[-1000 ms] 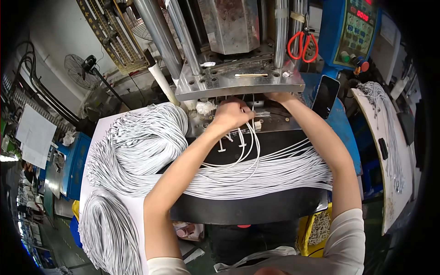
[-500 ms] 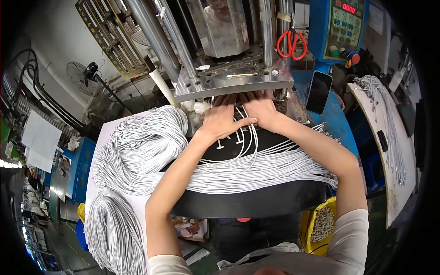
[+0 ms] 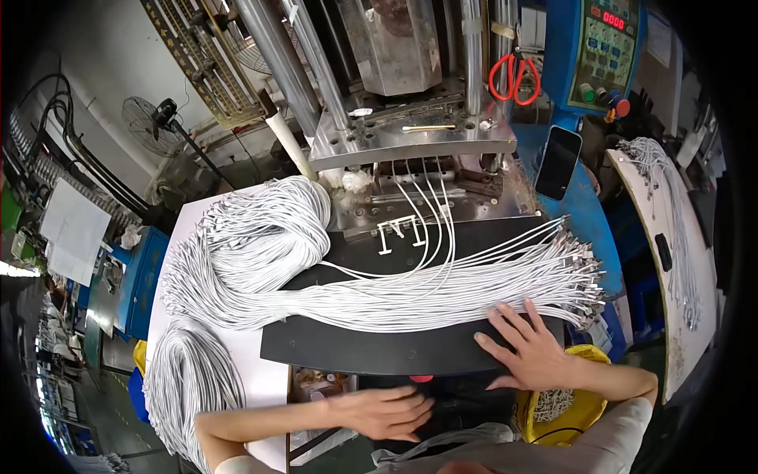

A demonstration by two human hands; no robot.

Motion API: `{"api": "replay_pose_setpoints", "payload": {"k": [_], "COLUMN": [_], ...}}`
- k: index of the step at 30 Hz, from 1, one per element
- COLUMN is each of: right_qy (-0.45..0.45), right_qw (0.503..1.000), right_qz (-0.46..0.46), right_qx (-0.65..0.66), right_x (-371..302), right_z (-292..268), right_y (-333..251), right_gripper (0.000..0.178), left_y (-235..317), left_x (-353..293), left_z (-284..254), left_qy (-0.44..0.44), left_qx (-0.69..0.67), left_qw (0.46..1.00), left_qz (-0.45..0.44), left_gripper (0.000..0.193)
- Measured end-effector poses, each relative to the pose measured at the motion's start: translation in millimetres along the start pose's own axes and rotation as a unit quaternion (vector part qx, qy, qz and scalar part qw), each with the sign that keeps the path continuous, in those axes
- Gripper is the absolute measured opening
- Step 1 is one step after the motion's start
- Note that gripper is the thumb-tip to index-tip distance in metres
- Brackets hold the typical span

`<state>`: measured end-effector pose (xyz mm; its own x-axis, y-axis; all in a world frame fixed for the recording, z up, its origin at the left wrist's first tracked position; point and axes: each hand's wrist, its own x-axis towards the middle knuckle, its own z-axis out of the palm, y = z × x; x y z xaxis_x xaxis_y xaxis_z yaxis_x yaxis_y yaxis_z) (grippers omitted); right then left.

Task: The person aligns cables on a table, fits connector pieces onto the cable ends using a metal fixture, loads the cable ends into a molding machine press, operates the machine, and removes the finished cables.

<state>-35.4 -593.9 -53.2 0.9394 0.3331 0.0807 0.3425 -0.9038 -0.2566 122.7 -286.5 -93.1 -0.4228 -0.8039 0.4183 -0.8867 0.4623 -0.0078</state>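
A thick bundle of white cables (image 3: 395,304) with metal-tipped ends lies across a black work surface (image 3: 379,347). My right hand (image 3: 529,347) is open at the bundle's near right edge, fingers spread, and its fingertips reach the lowest cables. Over my lap, below the front edge of the surface, my left hand (image 3: 384,412) is open with its fingers stretched out and nothing in it. Several single cables run from the bundle up into the lower part of a metal press (image 3: 418,142). White branched plastic pieces (image 3: 403,233) lie in front of the press.
A coiled cable bundle (image 3: 268,229) and a hanging one (image 3: 193,375) lie on the left. Red-handled scissors (image 3: 515,79) hang by the press, near a blue control box (image 3: 600,55). A phone (image 3: 558,162) leans at right; a yellow bin (image 3: 584,395) stands below.
Both hands have come out from under the press plate toward me. My left hand is now over my lap, my right by the cable bundle. The cables under the press are uncovered.
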Motion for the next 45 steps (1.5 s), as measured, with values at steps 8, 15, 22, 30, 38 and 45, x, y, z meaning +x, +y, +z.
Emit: {"api": "replay_pose_setpoints", "payload": {"k": [8,15,22,30,38,45], "right_qy": [0.006,0.011,0.023,0.021,-0.039,-0.030], "right_qw": [0.986,0.987,0.988,0.989,0.937,0.830], "right_qz": [0.098,0.098,0.091,0.086,0.055,0.231], "right_qx": [-0.132,-0.127,-0.123,-0.115,0.344,0.506], "right_x": [-14.9,-11.9,-9.4,-1.2,142.0,341.8], "right_z": [21.2,17.5,9.0,-7.1,-67.3,-8.9], "right_y": [9.5,5.6,4.7,-8.7,-35.8,-25.9], "right_gripper": [0.117,0.113,0.108,0.103,0.107,0.072], "left_y": [30.3,29.3,26.1,17.0,-273.2,-397.6], "left_x": [-109.0,-98.9,-97.5,-65.5,-56.5,-100.5], "left_z": [22.1,13.2,6.6,-39.9,-195.8,-144.3], "left_qy": [0.099,0.078,0.059,0.041,0.232,0.053], "left_qx": [-0.558,-0.572,-0.561,-0.601,0.151,-0.129], "left_qw": [0.321,0.302,0.298,0.370,0.775,0.770], "left_qz": [-0.758,-0.759,-0.770,-0.707,-0.568,-0.622], "left_gripper": [0.073,0.081,0.084,0.056,0.021,0.041]}}
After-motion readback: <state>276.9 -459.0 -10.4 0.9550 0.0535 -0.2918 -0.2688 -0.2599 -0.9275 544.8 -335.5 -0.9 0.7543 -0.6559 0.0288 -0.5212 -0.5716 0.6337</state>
